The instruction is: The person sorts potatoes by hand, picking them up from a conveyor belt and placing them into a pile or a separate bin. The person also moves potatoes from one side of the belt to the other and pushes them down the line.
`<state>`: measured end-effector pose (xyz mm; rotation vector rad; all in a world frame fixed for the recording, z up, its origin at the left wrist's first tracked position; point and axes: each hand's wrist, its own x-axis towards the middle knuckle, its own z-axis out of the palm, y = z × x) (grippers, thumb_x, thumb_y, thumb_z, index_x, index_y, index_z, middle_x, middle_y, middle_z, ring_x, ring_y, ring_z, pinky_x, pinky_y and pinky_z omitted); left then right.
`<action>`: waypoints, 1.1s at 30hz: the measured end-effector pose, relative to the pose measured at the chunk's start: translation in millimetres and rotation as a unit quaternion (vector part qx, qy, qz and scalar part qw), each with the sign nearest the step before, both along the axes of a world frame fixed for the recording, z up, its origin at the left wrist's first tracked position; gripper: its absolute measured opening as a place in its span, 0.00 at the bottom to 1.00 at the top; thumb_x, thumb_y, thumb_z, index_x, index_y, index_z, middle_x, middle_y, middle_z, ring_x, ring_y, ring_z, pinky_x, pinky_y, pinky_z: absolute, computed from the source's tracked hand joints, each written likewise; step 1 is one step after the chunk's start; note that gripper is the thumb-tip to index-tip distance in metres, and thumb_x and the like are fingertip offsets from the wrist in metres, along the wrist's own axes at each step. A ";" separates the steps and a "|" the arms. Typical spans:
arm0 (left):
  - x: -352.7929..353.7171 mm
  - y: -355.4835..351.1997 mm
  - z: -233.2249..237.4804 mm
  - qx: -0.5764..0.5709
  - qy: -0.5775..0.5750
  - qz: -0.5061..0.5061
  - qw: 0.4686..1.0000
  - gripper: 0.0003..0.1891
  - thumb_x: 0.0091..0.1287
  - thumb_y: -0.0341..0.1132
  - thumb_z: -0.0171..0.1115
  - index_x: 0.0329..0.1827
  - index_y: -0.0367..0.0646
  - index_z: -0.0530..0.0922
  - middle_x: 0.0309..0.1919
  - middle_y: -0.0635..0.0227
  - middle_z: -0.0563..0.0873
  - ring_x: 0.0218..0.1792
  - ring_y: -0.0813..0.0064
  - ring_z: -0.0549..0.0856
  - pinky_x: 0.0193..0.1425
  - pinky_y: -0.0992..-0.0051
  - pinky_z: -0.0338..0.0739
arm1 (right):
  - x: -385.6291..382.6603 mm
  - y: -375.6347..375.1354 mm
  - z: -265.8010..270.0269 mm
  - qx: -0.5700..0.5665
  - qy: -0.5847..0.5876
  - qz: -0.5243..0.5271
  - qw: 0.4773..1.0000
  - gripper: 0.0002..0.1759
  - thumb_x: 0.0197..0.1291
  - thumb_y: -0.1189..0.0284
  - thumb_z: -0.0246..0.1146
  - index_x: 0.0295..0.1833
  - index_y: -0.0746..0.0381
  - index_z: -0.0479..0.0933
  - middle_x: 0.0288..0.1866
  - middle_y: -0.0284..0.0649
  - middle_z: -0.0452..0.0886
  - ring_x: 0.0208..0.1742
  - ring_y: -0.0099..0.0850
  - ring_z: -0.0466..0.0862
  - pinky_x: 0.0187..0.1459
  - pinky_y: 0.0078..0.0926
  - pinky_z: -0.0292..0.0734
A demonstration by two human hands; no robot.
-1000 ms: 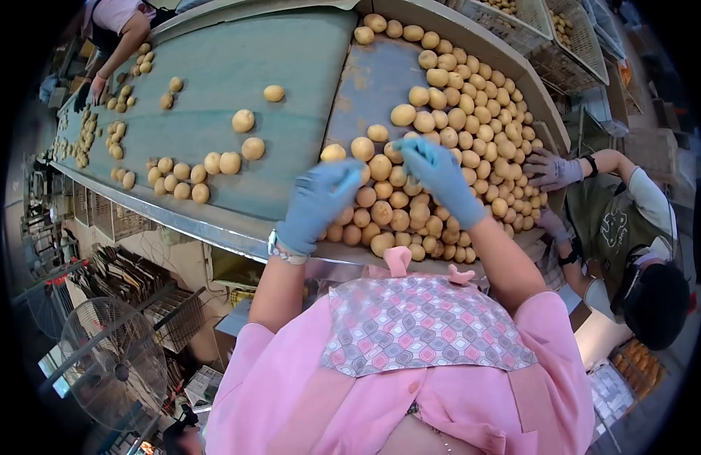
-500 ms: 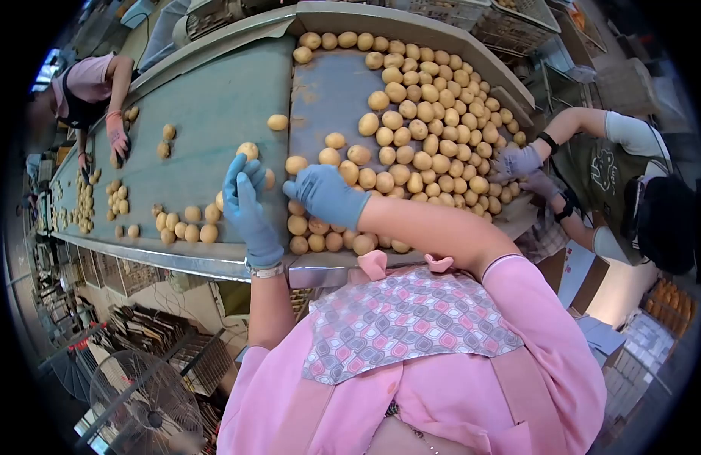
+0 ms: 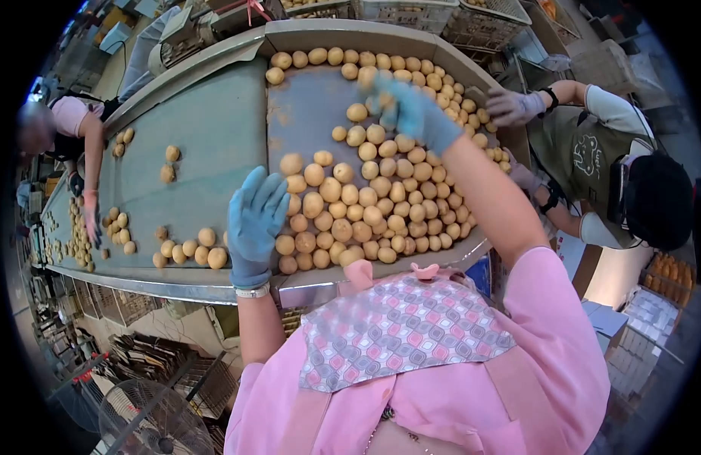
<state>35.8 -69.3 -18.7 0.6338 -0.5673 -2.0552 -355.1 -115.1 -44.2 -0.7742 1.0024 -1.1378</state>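
Your left hand [image 3: 256, 220], in a blue glove, lies open with the fingers spread, palm down and holding nothing. It sits where the green belt [image 3: 206, 136] meets the blue-grey counter [image 3: 305, 114], and its fingertips are just beside the left edge of the potatoes [image 3: 366, 205].

The potatoes cover most of the counter in a dense pile, thickest along the right side and the near edge. The counter is bare at its left, near the far end.

Your right hand [image 3: 411, 110], also in a blue glove, is stretched far out over the pile towards the far end. It is blurred. The fingers look curled among the potatoes there, but it is not possible to tell whether they grip one.

On the belt, a short row of potatoes [image 3: 191, 254] lies near the front edge, to the left of your left hand.

At your right, a co-worker's grey-gloved hand [image 3: 511, 106] rests at the right edge of the pile. At far left, another person [image 3: 70, 121] in pink bends over the belt. Wire crates [image 3: 411, 9] stand beyond the counter's far end, and a fan [image 3: 150, 417] sits on the floor at lower left.
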 end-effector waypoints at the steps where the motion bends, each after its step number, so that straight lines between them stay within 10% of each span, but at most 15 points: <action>1: -4.0 -0.4 4.4 0.020 0.017 -0.017 1.000 0.34 0.89 0.52 0.41 0.88 0.38 0.59 0.81 0.46 0.71 0.80 0.46 0.73 0.86 0.49 0.66 | -1.5 -17.9 21.8 -0.006 -0.041 -0.075 0.996 0.17 0.78 0.64 0.60 0.66 0.57 0.80 0.52 0.33 0.87 0.41 0.17 0.81 0.39 0.17 0.80; 2: -9.3 -2.1 5.8 0.037 0.050 -0.055 0.997 0.35 0.88 0.54 0.41 0.89 0.40 0.57 0.83 0.47 0.68 0.81 0.43 0.70 0.86 0.46 0.64 | 3.2 -35.9 48.0 -0.017 -0.081 -0.147 0.986 0.19 0.78 0.64 0.61 0.69 0.57 0.79 0.54 0.34 0.87 0.41 0.15 0.81 0.42 0.16 0.81; 5: -12.3 -2.8 0.9 0.083 0.111 -0.167 0.976 0.40 0.86 0.63 0.39 0.92 0.50 0.48 0.87 0.47 0.60 0.85 0.33 0.60 0.85 0.34 0.59 | 53.9 -8.0 53.0 -0.124 0.174 0.065 0.975 0.27 0.80 0.62 0.62 0.77 0.63 0.72 0.60 0.39 0.86 0.54 0.26 0.88 0.49 0.21 0.85; 9: -13.3 -0.8 6.9 0.128 0.089 -0.241 0.958 0.35 0.87 0.57 0.47 0.88 0.44 0.60 0.78 0.52 0.73 0.71 0.48 0.82 0.68 0.51 0.85 | 150.0 58.1 31.0 -0.283 0.321 0.125 0.895 0.28 0.77 0.66 0.63 0.77 0.65 0.73 0.58 0.46 0.88 0.58 0.39 0.89 0.58 0.34 0.85; 10: -5.7 0.4 -2.2 -0.069 -0.080 -0.215 0.971 0.33 0.87 0.53 0.49 0.86 0.42 0.63 0.76 0.52 0.75 0.69 0.51 0.83 0.67 0.55 0.86 | 144.4 52.4 21.3 -0.311 0.367 0.113 0.869 0.27 0.76 0.67 0.63 0.76 0.65 0.74 0.58 0.47 0.88 0.58 0.41 0.89 0.58 0.36 0.85; 12: 10.2 3.9 -22.8 -0.430 -0.398 -0.134 0.799 0.28 0.87 0.45 0.54 0.82 0.37 0.69 0.73 0.54 0.79 0.66 0.57 0.86 0.63 0.63 0.88 | 118.0 24.5 -4.6 -0.365 0.456 0.083 0.807 0.25 0.74 0.70 0.63 0.74 0.64 0.76 0.59 0.49 0.88 0.58 0.45 0.88 0.59 0.40 0.85; 14: 14.0 -3.2 -23.6 -0.086 -0.237 -0.074 0.965 0.22 0.84 0.30 0.56 0.78 0.32 0.73 0.70 0.57 0.81 0.69 0.65 0.83 0.64 0.69 0.86 | 83.1 0.7 -5.0 -0.229 0.587 0.064 0.773 0.24 0.73 0.72 0.63 0.72 0.60 0.78 0.60 0.48 0.87 0.58 0.46 0.88 0.59 0.42 0.85; 16: 18.2 -13.5 -21.4 0.193 0.233 0.000 0.953 0.23 0.83 0.26 0.56 0.78 0.33 0.72 0.69 0.59 0.81 0.72 0.65 0.80 0.68 0.69 0.84 | 57.8 -21.3 -19.2 -0.162 0.660 0.095 0.727 0.22 0.72 0.72 0.63 0.70 0.57 0.80 0.60 0.46 0.87 0.58 0.47 0.88 0.57 0.43 0.84; 20: 6.7 -11.1 -1.6 0.025 0.061 0.154 0.986 0.26 0.83 0.25 0.54 0.82 0.34 0.66 0.68 0.60 0.80 0.76 0.64 0.76 0.85 0.65 0.73 | 67.7 -21.9 -63.7 -0.294 0.678 0.040 0.673 0.12 0.65 0.73 0.67 0.54 0.53 0.82 0.52 0.42 0.84 0.49 0.43 0.87 0.48 0.40 0.85; 25: 22.7 -10.7 -19.1 0.000 0.052 0.132 0.990 0.25 0.89 0.32 0.48 0.85 0.37 0.63 0.71 0.58 0.79 0.70 0.69 0.79 0.81 0.73 0.77 | 50.0 -21.7 -27.5 -0.277 0.714 0.166 0.622 0.08 0.66 0.67 0.67 0.50 0.52 0.81 0.53 0.40 0.82 0.50 0.40 0.87 0.48 0.41 0.84; 28: 33.1 -20.3 -37.1 0.031 0.343 -0.022 0.938 0.26 0.89 0.34 0.47 0.87 0.37 0.60 0.76 0.57 0.76 0.71 0.71 0.79 0.79 0.75 0.78 | -19.9 -90.3 5.0 -0.248 0.707 0.054 0.660 0.05 0.65 0.69 0.68 0.46 0.55 0.83 0.57 0.40 0.83 0.54 0.46 0.86 0.56 0.47 0.82; 30: 33.6 -13.4 -38.8 0.000 0.243 0.053 0.969 0.27 0.89 0.36 0.48 0.87 0.38 0.59 0.79 0.56 0.73 0.73 0.72 0.79 0.77 0.77 0.80 | -69.9 -115.1 36.1 -0.394 0.791 -0.203 0.422 0.26 0.68 0.70 0.71 0.71 0.58 0.80 0.67 0.47 0.86 0.62 0.46 0.87 0.64 0.43 0.84; 31: 26.8 -11.4 -24.5 0.013 0.174 0.108 0.979 0.27 0.89 0.36 0.48 0.87 0.38 0.60 0.79 0.56 0.73 0.73 0.73 0.79 0.77 0.77 0.80 | -53.1 -98.6 64.9 -0.299 0.848 -0.203 0.387 0.30 0.66 0.71 0.72 0.74 0.59 0.78 0.71 0.48 0.82 0.68 0.44 0.84 0.70 0.40 0.81; 33: 15.4 -12.1 -1.1 0.026 0.093 0.186 0.978 0.27 0.89 0.36 0.49 0.87 0.38 0.59 0.81 0.55 0.71 0.72 0.74 0.80 0.76 0.76 0.81 | -32.6 -81.3 15.8 -0.421 0.616 -0.108 0.657 0.31 0.62 0.68 0.73 0.72 0.55 0.79 0.66 0.45 0.84 0.61 0.43 0.86 0.58 0.36 0.84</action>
